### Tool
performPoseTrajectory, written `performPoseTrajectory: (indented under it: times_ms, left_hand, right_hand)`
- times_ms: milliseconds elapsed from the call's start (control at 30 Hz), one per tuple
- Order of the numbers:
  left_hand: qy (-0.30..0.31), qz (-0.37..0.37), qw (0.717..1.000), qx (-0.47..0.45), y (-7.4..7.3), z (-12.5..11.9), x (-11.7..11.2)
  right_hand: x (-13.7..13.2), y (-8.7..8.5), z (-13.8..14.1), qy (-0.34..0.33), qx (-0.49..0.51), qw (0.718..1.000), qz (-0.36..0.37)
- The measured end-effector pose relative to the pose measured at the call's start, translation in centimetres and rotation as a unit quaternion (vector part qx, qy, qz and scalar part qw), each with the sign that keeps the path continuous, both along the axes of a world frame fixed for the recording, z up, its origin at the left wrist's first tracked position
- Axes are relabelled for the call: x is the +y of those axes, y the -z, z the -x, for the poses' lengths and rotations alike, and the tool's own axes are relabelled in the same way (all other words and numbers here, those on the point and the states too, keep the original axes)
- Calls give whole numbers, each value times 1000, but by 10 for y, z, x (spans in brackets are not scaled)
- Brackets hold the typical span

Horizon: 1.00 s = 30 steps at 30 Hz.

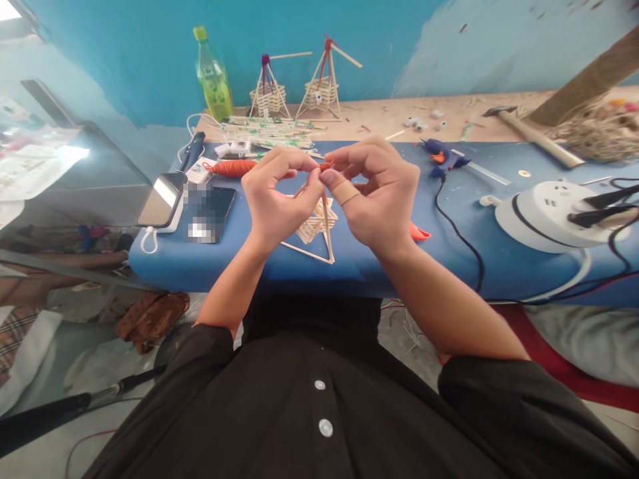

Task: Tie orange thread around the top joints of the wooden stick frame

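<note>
My left hand (279, 193) and my right hand (377, 193) meet above a small model of thin wooden sticks (315, 229) on the blue table (349, 266). Both hands pinch orange thread (327, 165) at the top of the sticks. A tan plaster wraps my right thumb. A spool of orange thread (234, 167) lies just left of my left hand. Two finished stick models (299, 90) stand at the back by the wall.
A phone (160, 199) on a power bank and a second phone (210, 213) lie at the left. A blue glue gun (444, 158), a hammer (534, 136) and a white socket reel (549, 216) are at the right. A green bottle (213, 76) and loose sticks (269, 130) sit behind.
</note>
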State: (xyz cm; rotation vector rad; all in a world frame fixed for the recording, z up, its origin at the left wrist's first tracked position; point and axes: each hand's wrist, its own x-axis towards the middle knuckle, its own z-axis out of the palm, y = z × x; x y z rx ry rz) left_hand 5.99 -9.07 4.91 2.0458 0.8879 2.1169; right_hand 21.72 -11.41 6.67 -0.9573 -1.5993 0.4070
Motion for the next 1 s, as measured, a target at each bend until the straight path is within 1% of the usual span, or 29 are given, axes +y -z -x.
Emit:
performPoseTrajectory:
  times_ms: [67,200,300,400,500,567,633,767,867,1000]
  left_hand:
    - [-3,8,1000,17,-1,2,0]
    - [-12,-18,1000,23,-4,4,-2]
    - [-23,-23,999,42,-4,5,-3]
    - [-15,-29,998,50,0,8,3]
    - [8,-22,998,57,9,11,15]
    - [21,-6,998,53,14,13,21]
    - [29,25,999,36,15,11,21]
    - [40,83,996,-9,8,6,8]
    - [27,107,994,2,4,4,1]
    - [15,119,993,22,5,6,1]
  right_hand:
    - [0,-1,2,-3,4,1000,-3]
    - [4,-3,3,-7,3,1000,-5]
    - [5,-4,3,-7,10,1000,-6]
    - [4,-5,4,-9,19,1000,-6]
    - [4,-4,4,-22,25,999,-4]
    - [5,-1,4,-25,34,999,2]
    - [7,1,4,-18,44,999,10]
    - [8,6,3,1,47,999,12]
    - [6,6,3,7,33,999,5]
    - [2,6,4,15,24,1000,-12]
